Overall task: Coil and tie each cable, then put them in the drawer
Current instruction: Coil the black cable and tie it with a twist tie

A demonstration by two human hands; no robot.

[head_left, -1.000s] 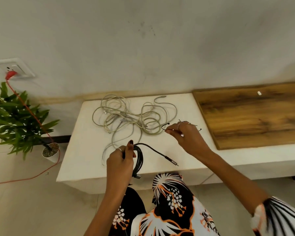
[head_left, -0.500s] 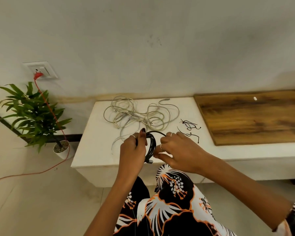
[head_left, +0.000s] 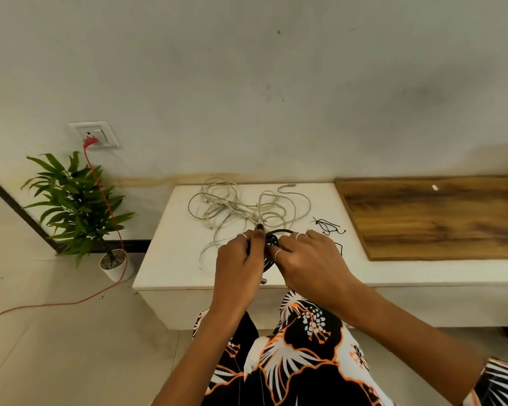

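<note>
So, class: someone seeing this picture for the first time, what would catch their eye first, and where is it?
First, the two hands meeting at the centre: the left hand and right hand both grip a coiled black cable over the white table's front edge. Behind them sprawls a loose tangle of pale cables. At far left, a red cord drops from a wall socket past a potted plant.

Two hands, the left hand (head_left: 237,265) and the right hand (head_left: 308,262), meet over one coiled black cable (head_left: 272,240) at the front of one white bench (head_left: 170,259). One tangle of pale grey cable (head_left: 241,206) lies behind them; how many separate cables it contains cannot be told. One small cluster of black twist ties (head_left: 327,225) sits beside it, too fine to count. One wooden panel (head_left: 440,215) adjoins the bench. One potted plant (head_left: 77,200), one wall socket (head_left: 96,134) and one red cord (head_left: 100,186) complete the scene.
</note>
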